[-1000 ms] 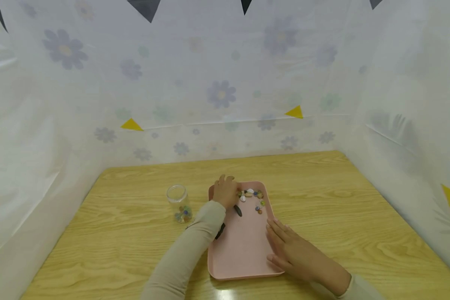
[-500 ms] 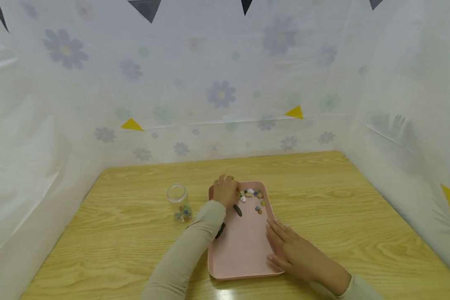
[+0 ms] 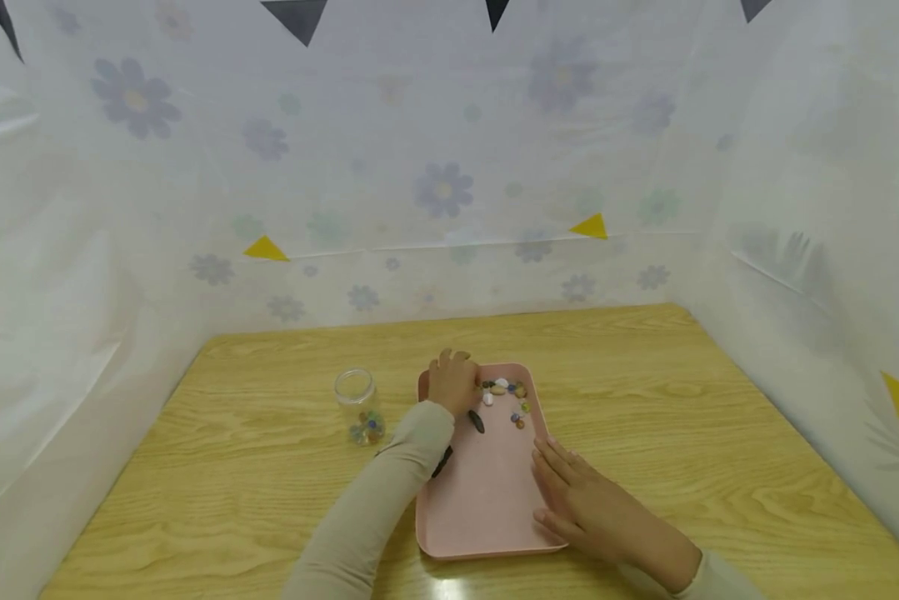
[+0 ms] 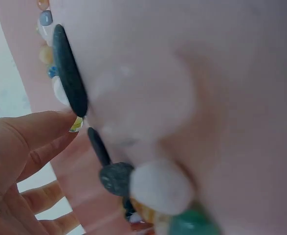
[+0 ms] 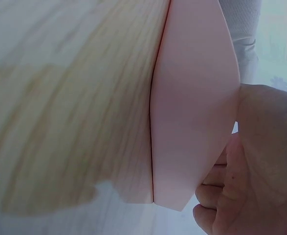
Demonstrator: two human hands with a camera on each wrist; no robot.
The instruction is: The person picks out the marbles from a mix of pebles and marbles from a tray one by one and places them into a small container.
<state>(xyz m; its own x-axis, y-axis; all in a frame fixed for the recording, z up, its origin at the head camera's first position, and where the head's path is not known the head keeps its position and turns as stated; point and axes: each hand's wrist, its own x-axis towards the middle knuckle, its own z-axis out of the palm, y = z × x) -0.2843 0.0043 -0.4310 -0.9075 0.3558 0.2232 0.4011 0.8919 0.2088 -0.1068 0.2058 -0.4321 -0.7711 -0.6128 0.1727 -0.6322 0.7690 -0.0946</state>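
Note:
My left hand [image 3: 452, 386] reaches into the far left of a pink tray [image 3: 486, 508]. In the left wrist view, its thumb and finger pinch a yellow-green glass marble [image 4: 76, 124] beside a long dark stone [image 4: 70, 71]. A smaller dark stone [image 4: 99, 147], a grey stone [image 4: 116, 178], a white stone [image 4: 161, 187] and a green glass piece [image 4: 193, 224] lie near it. My right hand [image 3: 595, 510] rests on the tray's right rim, fingers extended in the head view. The left hand covers part of the row in the head view.
A clear jar [image 3: 355, 404] holding several glass marbles stands left of the tray. Several stones and marbles, including a white stone [image 3: 488, 400] and an orange marble [image 3: 520, 424], line the tray's far end. The wooden table [image 3: 681, 433] is bounded by white curtains [image 3: 449, 275].
The view shifts very slightly. Both hands, the tray and the jar keep nearly the same places.

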